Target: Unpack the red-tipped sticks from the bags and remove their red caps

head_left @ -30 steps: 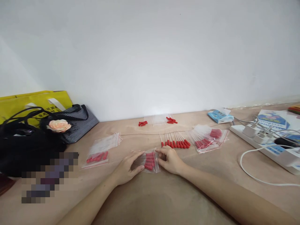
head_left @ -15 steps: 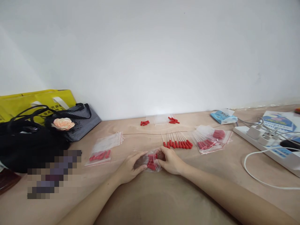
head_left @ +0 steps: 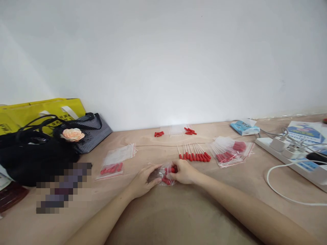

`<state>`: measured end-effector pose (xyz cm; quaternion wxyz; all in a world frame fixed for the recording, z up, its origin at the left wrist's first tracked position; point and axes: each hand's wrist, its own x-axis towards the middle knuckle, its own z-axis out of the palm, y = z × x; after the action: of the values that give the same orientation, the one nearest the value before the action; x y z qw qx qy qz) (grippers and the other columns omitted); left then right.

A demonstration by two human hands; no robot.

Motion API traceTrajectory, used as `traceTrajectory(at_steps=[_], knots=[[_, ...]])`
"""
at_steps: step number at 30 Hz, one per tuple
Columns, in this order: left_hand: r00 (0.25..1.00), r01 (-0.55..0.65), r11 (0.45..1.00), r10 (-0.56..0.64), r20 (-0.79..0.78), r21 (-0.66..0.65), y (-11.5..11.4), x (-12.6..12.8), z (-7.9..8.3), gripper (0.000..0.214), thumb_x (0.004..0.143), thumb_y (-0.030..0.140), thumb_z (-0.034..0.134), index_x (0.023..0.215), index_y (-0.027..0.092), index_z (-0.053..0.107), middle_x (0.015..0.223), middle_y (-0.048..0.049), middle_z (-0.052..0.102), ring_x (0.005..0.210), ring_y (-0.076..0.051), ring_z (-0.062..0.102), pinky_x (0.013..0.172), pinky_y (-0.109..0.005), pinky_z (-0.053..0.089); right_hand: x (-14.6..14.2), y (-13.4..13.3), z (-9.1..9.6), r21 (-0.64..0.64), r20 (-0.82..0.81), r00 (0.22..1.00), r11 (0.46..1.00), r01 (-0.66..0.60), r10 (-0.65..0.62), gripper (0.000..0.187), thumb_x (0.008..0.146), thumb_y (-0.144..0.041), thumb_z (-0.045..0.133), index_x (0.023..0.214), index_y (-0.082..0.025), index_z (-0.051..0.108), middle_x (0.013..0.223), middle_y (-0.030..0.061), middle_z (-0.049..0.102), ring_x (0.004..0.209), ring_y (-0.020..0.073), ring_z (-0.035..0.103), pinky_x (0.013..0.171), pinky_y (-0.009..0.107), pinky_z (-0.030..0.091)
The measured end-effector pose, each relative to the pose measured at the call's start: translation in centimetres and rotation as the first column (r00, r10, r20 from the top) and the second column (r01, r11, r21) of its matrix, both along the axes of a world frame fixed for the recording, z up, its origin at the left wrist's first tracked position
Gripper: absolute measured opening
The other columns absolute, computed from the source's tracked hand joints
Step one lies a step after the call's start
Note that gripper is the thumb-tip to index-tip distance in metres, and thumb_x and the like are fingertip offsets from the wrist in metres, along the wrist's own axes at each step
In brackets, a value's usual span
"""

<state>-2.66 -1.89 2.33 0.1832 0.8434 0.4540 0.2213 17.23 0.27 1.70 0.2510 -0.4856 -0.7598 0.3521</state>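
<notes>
Between my two hands is a small clear zip bag with several red-headed sticks in it. My left hand grips the bag's left side between thumb and fingers. At its right end my right hand is closed in a pinch on the plastic, close against the red heads; whether it also holds a stick I cannot tell. Just beyond my right hand lies a row of loose red-headed sticks. Filled zip bags overlap to the right, and other bags with red heads lie left.
Against the wall are two small red-headed bunches. A tissue pack, a white power strip and a looping cable occupy the right. A yellow bag, a striped bag and black cloth crowd the left.
My right fingers have shifted slightly and closed in over the red heads at the bag's end. My left hand keeps its hold. The whole view has moved slightly.
</notes>
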Motion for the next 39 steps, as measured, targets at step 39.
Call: traceTrajectory(at_steps=[39], knots=[[0.906, -0.061, 0.897, 0.234, 0.353, -0.437, 7.3, 5.3, -0.9, 0.035, 0.068, 0.025, 0.064, 0.1, 0.012, 0.059, 0.1, -0.0119, 0.063, 0.087, -0.02, 0.06, 0.078, -0.035, 0.048, 3.8, 4.2, -3.2, 0.655, -0.005, 0.985, 0.743, 0.135, -0.174, 0.015, 0.073, -0.023, 0.059, 0.086, -0.016, 0.063, 0.084, 0.0064, 0.051, 0.073, 0.0151, 0.052, 0.067, 0.028, 0.046]])
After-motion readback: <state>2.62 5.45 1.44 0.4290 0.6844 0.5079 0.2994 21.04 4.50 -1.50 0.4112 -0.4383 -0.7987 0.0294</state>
